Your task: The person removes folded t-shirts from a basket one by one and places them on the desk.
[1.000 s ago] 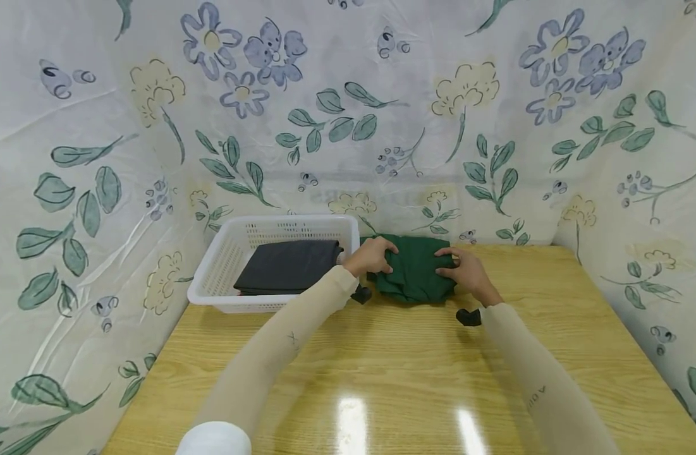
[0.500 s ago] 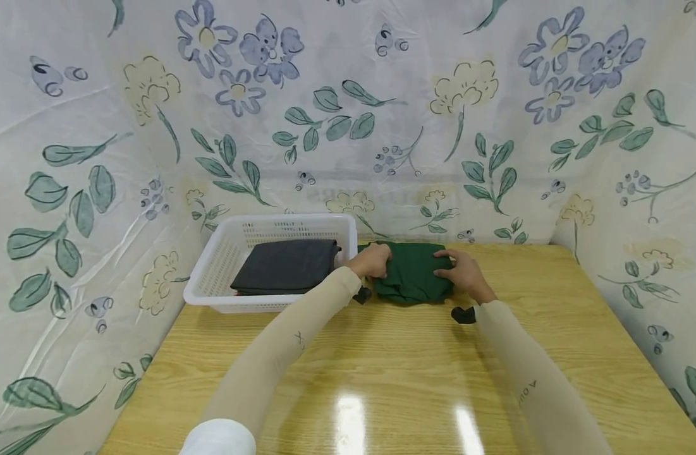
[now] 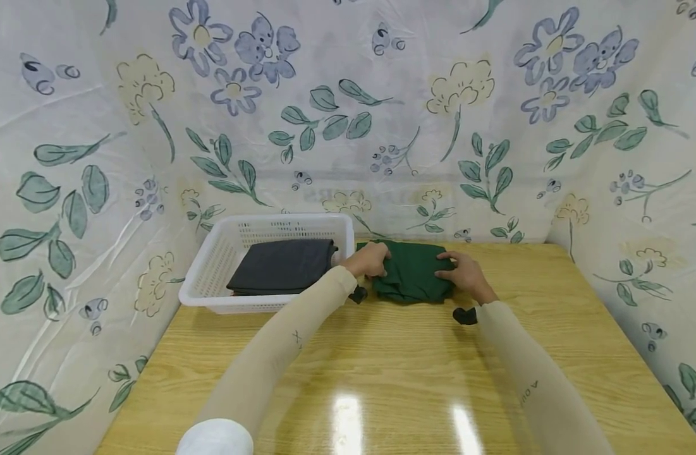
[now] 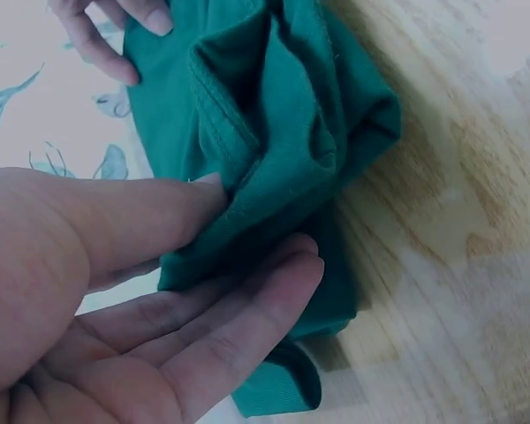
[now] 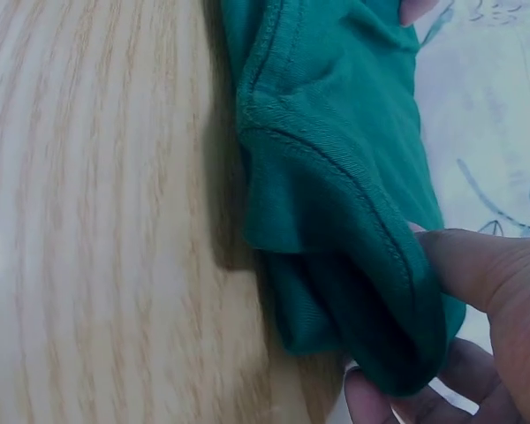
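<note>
A folded green garment lies on the wooden table, just right of the white basket. At its left end, my left hand pinches the cloth. In the left wrist view the thumb is on top and the fingers reach beneath a loose fold; a short tube of cloth with a ribbed edge sticks out below. My right hand holds the opposite end. The right wrist view has that thumb against the rounded, stitched fold, with fingertips under it. The garment's underside is hidden.
The white perforated basket holds a folded dark grey cloth, with a sliver of red below it. A black piece sits at each wrist. A floral sheet hangs behind and beside the wooden table.
My left hand's spread fingers have drawn together on the garment's left end, which now lies lower. The right hand has stayed at the right end. The head view has shifted slightly.
</note>
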{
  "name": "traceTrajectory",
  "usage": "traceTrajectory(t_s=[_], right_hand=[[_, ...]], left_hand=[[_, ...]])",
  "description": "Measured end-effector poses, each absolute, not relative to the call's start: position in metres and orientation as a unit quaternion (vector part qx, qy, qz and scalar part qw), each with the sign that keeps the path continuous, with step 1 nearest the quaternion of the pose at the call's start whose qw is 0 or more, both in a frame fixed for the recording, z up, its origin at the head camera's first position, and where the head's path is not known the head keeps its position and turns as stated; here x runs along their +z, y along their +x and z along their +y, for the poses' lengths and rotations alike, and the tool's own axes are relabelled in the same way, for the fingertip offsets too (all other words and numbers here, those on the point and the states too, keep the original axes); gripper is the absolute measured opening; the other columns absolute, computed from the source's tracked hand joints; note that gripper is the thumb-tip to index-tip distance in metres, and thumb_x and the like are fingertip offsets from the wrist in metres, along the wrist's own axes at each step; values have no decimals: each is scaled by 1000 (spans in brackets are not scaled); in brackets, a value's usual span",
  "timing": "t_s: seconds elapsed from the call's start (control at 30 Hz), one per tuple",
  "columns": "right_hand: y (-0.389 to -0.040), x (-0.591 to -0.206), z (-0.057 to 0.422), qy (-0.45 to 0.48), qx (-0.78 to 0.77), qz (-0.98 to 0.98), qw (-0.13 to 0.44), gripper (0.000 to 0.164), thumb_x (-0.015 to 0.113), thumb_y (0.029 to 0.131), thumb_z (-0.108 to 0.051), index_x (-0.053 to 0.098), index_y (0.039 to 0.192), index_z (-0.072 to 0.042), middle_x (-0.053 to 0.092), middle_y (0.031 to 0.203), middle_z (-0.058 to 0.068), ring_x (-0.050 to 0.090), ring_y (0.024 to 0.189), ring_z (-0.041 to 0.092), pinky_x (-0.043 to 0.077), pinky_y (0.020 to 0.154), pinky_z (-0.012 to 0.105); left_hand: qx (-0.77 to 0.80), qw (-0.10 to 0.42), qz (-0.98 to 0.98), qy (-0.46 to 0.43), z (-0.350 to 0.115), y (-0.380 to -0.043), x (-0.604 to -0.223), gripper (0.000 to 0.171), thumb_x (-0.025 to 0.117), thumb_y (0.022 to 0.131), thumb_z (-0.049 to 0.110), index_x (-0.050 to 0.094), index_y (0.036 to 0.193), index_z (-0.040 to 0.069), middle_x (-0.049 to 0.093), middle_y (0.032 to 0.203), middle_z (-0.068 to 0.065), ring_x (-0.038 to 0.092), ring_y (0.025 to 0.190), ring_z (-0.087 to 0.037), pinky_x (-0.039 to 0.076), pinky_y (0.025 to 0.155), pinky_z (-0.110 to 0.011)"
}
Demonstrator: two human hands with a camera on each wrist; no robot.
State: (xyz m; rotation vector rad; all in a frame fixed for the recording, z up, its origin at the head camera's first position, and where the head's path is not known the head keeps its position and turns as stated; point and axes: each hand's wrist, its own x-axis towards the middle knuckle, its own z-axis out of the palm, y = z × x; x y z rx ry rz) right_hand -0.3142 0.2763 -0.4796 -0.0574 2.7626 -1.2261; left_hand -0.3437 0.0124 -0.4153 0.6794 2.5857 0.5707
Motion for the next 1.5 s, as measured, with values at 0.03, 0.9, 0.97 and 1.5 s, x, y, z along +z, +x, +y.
traceTrajectory(t_s=[0.03,0.9,0.97,1.5], right_hand=[[-314,-479,277,-22,-403,913,57,48,70,100,-18,57,144,-5,41,151,36,41,139,50,44,106,59],[-301,-445,259,-88,-414,905,-46,46,70,100,-19,56,140,0,64,134,23,61,120,43,53,93,55],[-300,-441,253,-95,-413,904,-58,45,71,100,-20,58,138,-1,66,131,22,63,118,42,54,92,55],[-298,-416,195,-130,-461,877,-39,41,71,100,-29,63,136,-11,69,123,16,67,105,34,56,86,49]], left_hand=[[206,202,926,245,12,-343,-415,49,67,99,2,53,146,-4,55,146,-23,73,85,-38,59,80,-44],[348,215,879,247,-24,-332,-365,23,60,105,13,70,120,-2,70,104,-27,72,92,-40,60,80,-44],[358,206,877,244,-29,-331,-362,25,60,105,14,70,122,-2,70,106,-27,71,94,-41,59,82,-46],[392,161,877,228,-79,-335,-350,28,61,105,17,70,124,-2,72,102,-19,71,85,-33,59,81,-50]])
